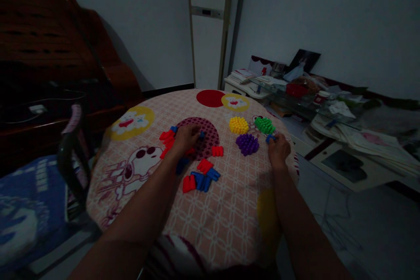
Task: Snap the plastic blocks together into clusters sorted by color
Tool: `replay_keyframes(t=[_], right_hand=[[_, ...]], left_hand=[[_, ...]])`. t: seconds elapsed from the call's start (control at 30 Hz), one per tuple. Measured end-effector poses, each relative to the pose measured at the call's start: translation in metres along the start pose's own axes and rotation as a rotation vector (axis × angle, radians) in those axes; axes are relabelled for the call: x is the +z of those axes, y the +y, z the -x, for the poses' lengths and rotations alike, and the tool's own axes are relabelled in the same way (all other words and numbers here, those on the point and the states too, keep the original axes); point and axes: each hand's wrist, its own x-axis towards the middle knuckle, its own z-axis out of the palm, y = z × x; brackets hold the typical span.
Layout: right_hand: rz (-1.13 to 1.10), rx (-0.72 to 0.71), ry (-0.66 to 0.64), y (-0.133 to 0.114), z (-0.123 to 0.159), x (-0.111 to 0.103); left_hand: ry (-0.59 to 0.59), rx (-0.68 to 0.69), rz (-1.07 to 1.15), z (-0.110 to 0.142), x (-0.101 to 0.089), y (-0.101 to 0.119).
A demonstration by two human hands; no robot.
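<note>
My left hand [186, 138] is over the left middle of the table, its fingers closed on a small blue plastic block [202, 134]. Beneath and around that wrist lie several red blocks [169, 136], partly hidden by my arm. At the right side, my right hand [279, 148] pinches another blue block [270, 138]. Close to it sit a green knobbly cluster [264, 125], a purple one [247, 144] and a yellow one [239, 125]. Between my arms are a lone red block [217, 151] and a group of red and blue blocks [205, 180].
A patterned cloth covers the round table [226, 214]. Left of it are a chair [77, 157] and a wooden bench [42, 39]. A cluttered glass-topped cabinet [295, 96] runs along the right wall, and a tall white appliance [208, 43] stands behind.
</note>
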Motion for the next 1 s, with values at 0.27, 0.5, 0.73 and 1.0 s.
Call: replay_keyframes(t=[0.27,0.5,0.73,1.0], right_hand=[[0.019,0.007,0.025,0.000,0.006,0.003],[-0.211,-0.086,0.266,-0.003,0.014,0.001],[-0.180,-0.073,0.274,-0.003,0.018,-0.001],[-0.019,-0.248,-0.018,0.001,0.014,0.012]], left_hand=[[-0.019,0.017,-0.110,0.005,-0.003,0.007],[-0.115,0.134,-0.243,0.007,0.004,0.007],[-0.114,0.077,-0.191,0.005,0.012,0.003],[-0.083,0.073,-0.189,0.002,0.010,-0.005]])
